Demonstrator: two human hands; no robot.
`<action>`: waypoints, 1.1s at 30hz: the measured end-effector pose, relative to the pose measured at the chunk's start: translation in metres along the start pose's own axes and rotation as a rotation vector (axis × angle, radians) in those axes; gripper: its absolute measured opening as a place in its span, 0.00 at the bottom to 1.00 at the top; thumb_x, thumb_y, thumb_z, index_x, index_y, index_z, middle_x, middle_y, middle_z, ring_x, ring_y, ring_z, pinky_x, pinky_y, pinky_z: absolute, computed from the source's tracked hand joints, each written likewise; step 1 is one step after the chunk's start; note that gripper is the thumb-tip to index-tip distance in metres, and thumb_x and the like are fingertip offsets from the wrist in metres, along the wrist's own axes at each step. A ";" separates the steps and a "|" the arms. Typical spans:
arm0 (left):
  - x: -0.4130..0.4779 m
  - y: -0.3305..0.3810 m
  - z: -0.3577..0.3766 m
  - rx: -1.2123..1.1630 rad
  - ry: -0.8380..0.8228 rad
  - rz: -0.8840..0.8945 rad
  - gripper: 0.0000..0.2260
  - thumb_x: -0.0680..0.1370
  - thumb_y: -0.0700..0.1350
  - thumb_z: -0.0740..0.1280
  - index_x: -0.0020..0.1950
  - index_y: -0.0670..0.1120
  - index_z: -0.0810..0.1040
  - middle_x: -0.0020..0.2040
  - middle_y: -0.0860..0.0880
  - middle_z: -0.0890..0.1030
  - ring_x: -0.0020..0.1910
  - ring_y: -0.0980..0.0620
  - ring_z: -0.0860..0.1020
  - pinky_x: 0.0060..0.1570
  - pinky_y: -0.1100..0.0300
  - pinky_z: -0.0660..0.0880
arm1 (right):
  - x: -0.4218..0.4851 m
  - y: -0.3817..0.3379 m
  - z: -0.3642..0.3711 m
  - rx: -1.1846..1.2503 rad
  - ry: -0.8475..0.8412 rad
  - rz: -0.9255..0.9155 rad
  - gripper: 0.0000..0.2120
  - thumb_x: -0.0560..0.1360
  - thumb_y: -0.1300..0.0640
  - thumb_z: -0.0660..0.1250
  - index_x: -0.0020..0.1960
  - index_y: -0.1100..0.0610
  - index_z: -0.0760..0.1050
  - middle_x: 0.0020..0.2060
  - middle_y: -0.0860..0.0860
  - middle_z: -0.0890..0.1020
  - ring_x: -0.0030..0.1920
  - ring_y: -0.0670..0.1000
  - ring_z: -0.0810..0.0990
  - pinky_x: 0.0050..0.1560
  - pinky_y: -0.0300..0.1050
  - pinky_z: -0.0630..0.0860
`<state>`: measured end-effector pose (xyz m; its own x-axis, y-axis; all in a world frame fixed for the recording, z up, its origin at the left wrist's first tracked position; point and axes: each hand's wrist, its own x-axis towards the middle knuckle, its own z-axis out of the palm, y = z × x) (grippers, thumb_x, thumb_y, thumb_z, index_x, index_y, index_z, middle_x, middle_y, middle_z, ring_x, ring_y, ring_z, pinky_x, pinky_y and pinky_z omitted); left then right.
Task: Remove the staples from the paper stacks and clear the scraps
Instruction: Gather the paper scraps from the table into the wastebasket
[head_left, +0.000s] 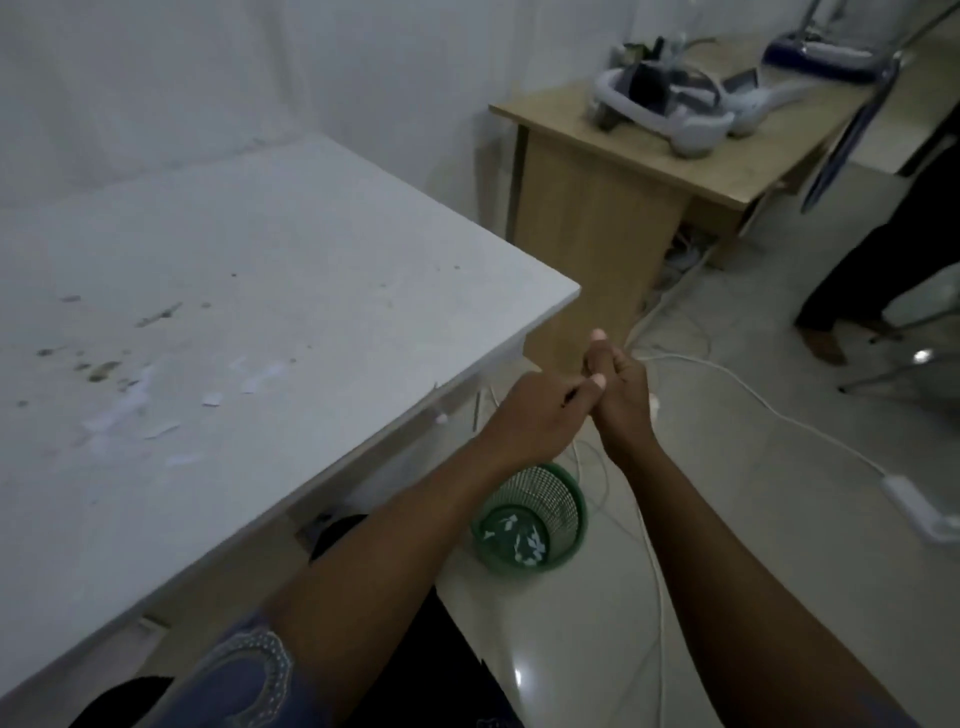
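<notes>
Both hands meet in the air past the white table's corner, above a green mesh wastebasket (558, 499) on the floor. My left hand (530, 415) shows its back, its fingers curled in against the palm of my right hand (621, 400). My right hand stands edge-on with its fingers pointing up. Whatever lies between the two palms is hidden. White paper scraps (514, 535) lie in the bottom of the basket. More small paper scraps (156, 410) are scattered on the white table (291, 249), among dark specks. No paper stack is in view.
A wooden desk (613, 218) with headsets on it stands behind the basket. White cables (727, 379) and a power strip (914, 506) run across the tiled floor on the right. A person's dark trouser leg (883, 270) and a chair's metal legs are at the far right.
</notes>
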<state>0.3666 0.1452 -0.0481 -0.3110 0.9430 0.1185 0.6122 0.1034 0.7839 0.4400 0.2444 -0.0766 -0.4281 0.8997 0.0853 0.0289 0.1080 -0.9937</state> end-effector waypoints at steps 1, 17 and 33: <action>-0.001 -0.008 0.011 0.014 -0.033 -0.016 0.21 0.84 0.53 0.56 0.35 0.48 0.75 0.31 0.52 0.76 0.30 0.58 0.73 0.32 0.61 0.67 | -0.001 0.018 -0.006 -0.018 0.006 0.069 0.21 0.84 0.49 0.57 0.34 0.54 0.66 0.28 0.54 0.66 0.29 0.48 0.65 0.30 0.39 0.62; 0.041 -0.200 0.140 -0.092 -0.274 -0.594 0.16 0.84 0.49 0.57 0.40 0.44 0.75 0.37 0.48 0.77 0.40 0.48 0.78 0.38 0.58 0.71 | -0.004 0.238 -0.004 0.256 0.110 0.987 0.15 0.81 0.61 0.56 0.37 0.58 0.70 0.30 0.53 0.70 0.29 0.47 0.66 0.32 0.40 0.64; 0.073 -0.238 0.156 -0.233 -0.398 -0.698 0.19 0.83 0.52 0.59 0.71 0.47 0.73 0.68 0.46 0.77 0.64 0.47 0.76 0.65 0.51 0.72 | 0.027 0.271 -0.003 0.124 0.104 1.087 0.21 0.84 0.45 0.53 0.66 0.58 0.72 0.65 0.56 0.77 0.61 0.59 0.76 0.64 0.59 0.73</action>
<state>0.3115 0.2384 -0.3208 -0.2562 0.7326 -0.6307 0.1952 0.6782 0.7085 0.4389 0.2996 -0.3436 -0.1507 0.5212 -0.8400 0.2505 -0.8019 -0.5424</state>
